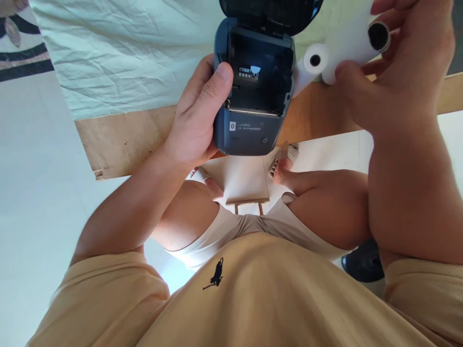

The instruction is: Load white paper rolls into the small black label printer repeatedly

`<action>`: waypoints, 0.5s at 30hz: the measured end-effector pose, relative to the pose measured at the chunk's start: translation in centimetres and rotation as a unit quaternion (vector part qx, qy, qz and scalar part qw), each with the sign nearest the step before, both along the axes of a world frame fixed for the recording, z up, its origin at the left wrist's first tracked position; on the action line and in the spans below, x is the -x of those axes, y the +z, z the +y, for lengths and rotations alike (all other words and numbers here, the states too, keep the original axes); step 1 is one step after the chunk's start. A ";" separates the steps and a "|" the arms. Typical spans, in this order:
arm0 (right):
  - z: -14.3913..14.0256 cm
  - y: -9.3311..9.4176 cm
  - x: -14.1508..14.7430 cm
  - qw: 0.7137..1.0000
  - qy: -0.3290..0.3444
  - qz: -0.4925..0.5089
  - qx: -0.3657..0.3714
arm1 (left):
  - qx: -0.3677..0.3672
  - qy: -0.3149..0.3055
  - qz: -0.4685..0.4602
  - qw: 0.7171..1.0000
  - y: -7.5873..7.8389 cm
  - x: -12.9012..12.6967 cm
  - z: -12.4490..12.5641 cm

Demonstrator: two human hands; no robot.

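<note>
A pale, glossy floor point(32, 193) fills the left side of the head view and shows again between the person's bare knees. Over it juts a wooden tabletop point(126, 137), its raw brown edge running left to right across the middle of the picture, with a creased pale green cloth point(119, 53) spread on its far part and stopping short of the near edge. At the top left corner a dark-striped patterned piece point(18, 43) lies beyond the cloth. The person sits at the table in a tan shirt point(253, 299) and light shorts.

The left hand point(197, 120) grips a dark blue portable label printer point(253, 86) by its left flank, thumb lying up along the side wall, fingers hidden behind the body. The printer is held just above the table's near edge, at the middle top of the view. Its long axis runs away from the person: the front face with the power button points back toward the body, and the hinged lid point(271, 14) stands open at the far end, leaving the roll bay bare and facing up.

The right hand point(394, 72) is closed around a white paper roll point(356, 41), thumb under and fingers over, its dark core end turned right. A second white roll point(311, 65) lies on the table just right of the printer, its core facing the camera.
</note>
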State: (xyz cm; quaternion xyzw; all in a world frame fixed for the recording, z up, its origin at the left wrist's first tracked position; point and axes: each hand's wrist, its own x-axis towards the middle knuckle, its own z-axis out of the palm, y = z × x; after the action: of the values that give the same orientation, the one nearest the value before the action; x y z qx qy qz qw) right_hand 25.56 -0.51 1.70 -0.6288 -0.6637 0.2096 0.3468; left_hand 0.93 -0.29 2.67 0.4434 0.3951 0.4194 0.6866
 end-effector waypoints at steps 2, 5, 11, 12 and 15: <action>-0.2 0.0 0.5 0.998 0.028 -0.063 0.002 | -0.005 -0.008 -0.015 1.000 0.0 0.0 0.0; -0.2 0.0 0.8 0.992 0.025 -0.119 0.043 | -0.004 -0.013 -0.016 1.000 0.1 -0.1 -0.1; 0.1 -0.2 0.3 0.993 0.028 -0.112 -0.008 | 0.007 -0.015 -0.015 1.000 0.2 -0.2 0.0; 0.1 -0.2 0.3 0.995 0.044 -0.090 -0.025 | 0.006 -0.012 -0.019 1.000 0.1 -0.2 0.0; 0.0 -0.2 0.3 0.995 0.068 -0.070 -0.033 | -0.003 0.003 -0.041 0.999 0.0 -0.3 0.1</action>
State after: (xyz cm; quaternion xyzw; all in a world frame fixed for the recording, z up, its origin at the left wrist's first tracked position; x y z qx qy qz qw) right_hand 25.23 -0.52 1.49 -0.5833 -0.7343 0.1663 0.3048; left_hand 1.20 -0.24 2.62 0.4270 0.3669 0.4407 0.6992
